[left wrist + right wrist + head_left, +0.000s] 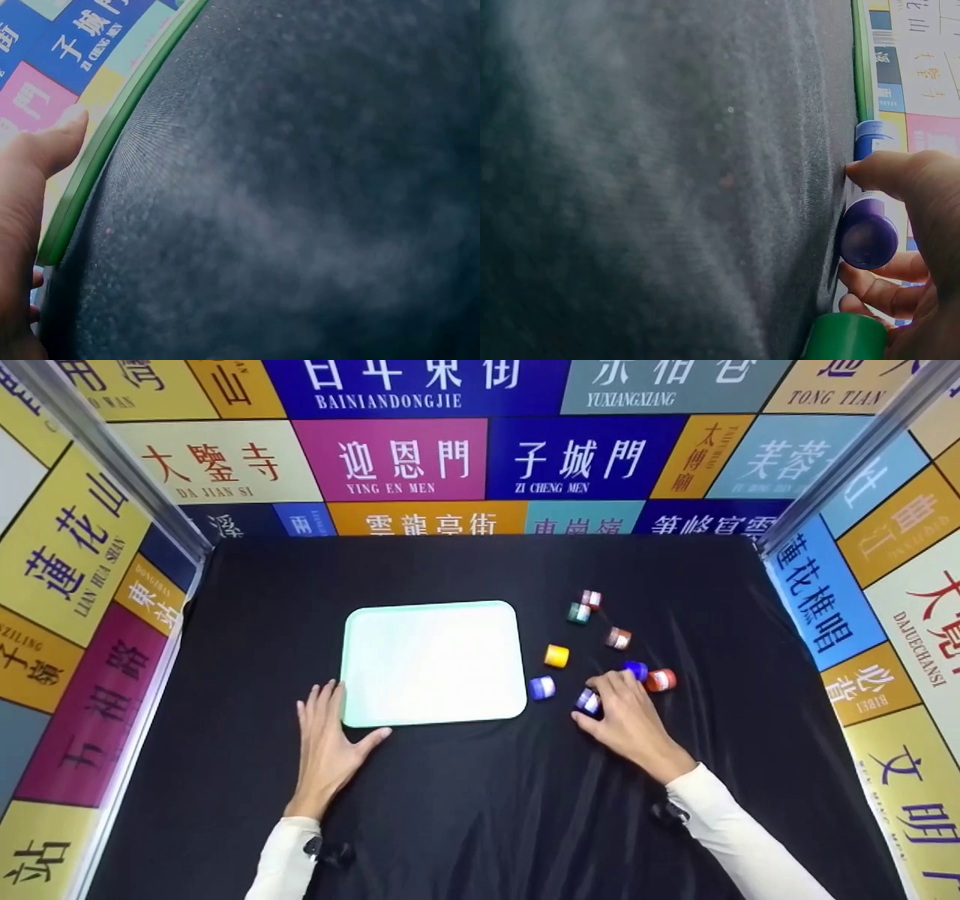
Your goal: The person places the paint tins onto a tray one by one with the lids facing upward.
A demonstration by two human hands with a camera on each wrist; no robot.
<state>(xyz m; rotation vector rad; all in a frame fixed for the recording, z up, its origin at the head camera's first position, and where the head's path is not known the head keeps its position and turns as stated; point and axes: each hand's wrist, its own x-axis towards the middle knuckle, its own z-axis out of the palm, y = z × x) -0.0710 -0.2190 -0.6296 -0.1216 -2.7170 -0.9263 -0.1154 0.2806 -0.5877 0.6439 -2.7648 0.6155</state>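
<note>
A white tray with a pale green rim (431, 723) lies on the black cloth. My left hand (330, 742) is spread at its front left corner, fingers along the left side and thumb by the front edge. The thumb (64, 139) shows beside the green rim in the left wrist view. To the tray's right, my right hand (630, 716) holds a small purple paint jar (589, 701) between thumb and fingers. In the right wrist view this purple jar (868, 234) lies on its side, and a green jar (846, 337) sits close by the fingers.
Near the right hand lie a blue jar (541, 687), a yellow jar (556, 655), a dark blue jar (636, 670) and a red jar (661, 680). Farther back are brown (619, 638), green (578, 613) and dark red (591, 599) jars. Printed panels (412, 457) wall the table.
</note>
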